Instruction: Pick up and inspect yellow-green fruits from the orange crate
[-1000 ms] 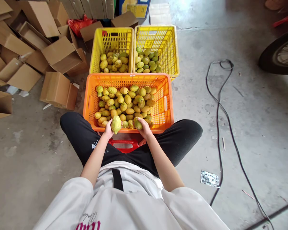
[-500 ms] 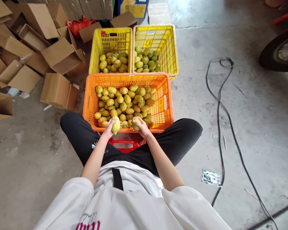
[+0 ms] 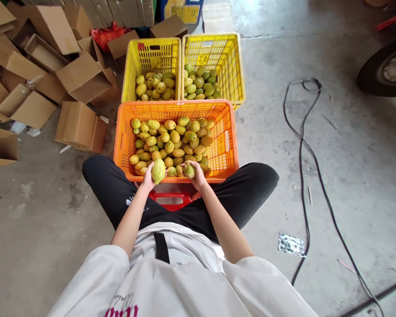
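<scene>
I sit over an orange crate [image 3: 125, 141] that holds several yellow-green mangoes [image 3: 173, 136]. My left hand [image 3: 149, 178] is closed round one large yellow-green mango [image 3: 158, 171] at the crate's near rim. My right hand [image 3: 197, 174] grips a smaller greenish mango [image 3: 189, 170] just beside it, also at the near edge. Behind the orange crate stand two yellow crates: the left yellow crate [image 3: 152, 55] holds yellower fruit, the right yellow crate [image 3: 231, 61] greener fruit.
Opened cardboard boxes [image 3: 79, 125] lie in a heap at the left. A red stool [image 3: 170, 200] shows between my legs. A black cable [image 3: 303, 145] snakes over the concrete floor at the right, near a wheel [image 3: 384, 68] and a scrap of foil [image 3: 291, 245].
My right hand has lifted its mango out of the pile and turned it. My left hand keeps its mango, shifted slightly.
</scene>
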Motion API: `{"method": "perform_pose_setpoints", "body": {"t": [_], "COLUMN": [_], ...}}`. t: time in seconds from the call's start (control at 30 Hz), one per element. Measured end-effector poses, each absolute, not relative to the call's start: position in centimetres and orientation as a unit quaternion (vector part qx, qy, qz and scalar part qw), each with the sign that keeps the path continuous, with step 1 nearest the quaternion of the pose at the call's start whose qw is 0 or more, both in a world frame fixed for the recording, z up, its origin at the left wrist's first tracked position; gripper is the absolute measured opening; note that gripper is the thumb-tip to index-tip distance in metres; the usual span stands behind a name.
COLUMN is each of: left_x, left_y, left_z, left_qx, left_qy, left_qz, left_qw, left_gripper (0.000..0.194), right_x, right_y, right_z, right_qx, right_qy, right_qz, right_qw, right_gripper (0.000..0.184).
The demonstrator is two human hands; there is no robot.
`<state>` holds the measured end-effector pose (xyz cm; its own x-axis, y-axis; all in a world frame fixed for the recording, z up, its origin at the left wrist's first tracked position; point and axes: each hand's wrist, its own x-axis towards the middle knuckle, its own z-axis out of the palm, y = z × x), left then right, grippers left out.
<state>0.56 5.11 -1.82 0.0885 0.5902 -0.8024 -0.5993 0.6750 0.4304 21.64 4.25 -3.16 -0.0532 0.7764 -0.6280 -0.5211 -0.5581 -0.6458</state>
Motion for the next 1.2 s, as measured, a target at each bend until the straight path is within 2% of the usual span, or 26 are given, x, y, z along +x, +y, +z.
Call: {"method": "perform_pose_setpoints", "body": {"t": [0.2,0.37,0.5,0.6,0.77,0.9,1.0,1.2], "left_x": [0.5,0.4,0.3,0.4,0.3,0.4,0.5,0.6], "left_y": [5.2,5.2,4.9,4.6,4.8,5.2,5.3,5.3], "left_z": [-2.1,-2.4,-2.8,-3.1,-2.8,-2.1,-1.6,-1.3], "left_qx": [0.010,0.005,0.040,0.071,0.057,0.002,-0.016,-0.028], "left_qy": [0.540,0.547,0.550,0.546,0.564,0.592,0.590,0.561], "left_qz": [0.401,0.404,0.403,0.406,0.411,0.415,0.416,0.401], "left_qw": [0.740,0.734,0.731,0.730,0.714,0.691,0.691,0.724], "left_gripper": [0.045,0.043,0.040,0.042,0.031,0.020,0.021,0.035], "right_x": [21.9,21.8,21.5,21.3,21.3,21.5,21.7,21.5], "right_y": [4.3,4.2,4.1,4.0,4.0,4.2,4.4,4.8], "right_z": [-3.3,-4.0,-4.4,-4.4,-4.3,-4.3,-4.3,-4.5], "right_qx": [-0.499,-0.517,-0.532,-0.532,-0.531,-0.519,-0.500,-0.485], "right_qy": [-0.111,-0.100,-0.093,-0.097,-0.094,-0.089,-0.058,0.001], "right_qz": [0.728,0.694,0.677,0.680,0.680,0.700,0.726,0.732], "right_qw": [0.457,0.491,0.501,0.495,0.496,0.482,0.469,0.478], "right_gripper": [0.047,0.046,0.057,0.059,0.054,0.039,0.029,0.022]}}
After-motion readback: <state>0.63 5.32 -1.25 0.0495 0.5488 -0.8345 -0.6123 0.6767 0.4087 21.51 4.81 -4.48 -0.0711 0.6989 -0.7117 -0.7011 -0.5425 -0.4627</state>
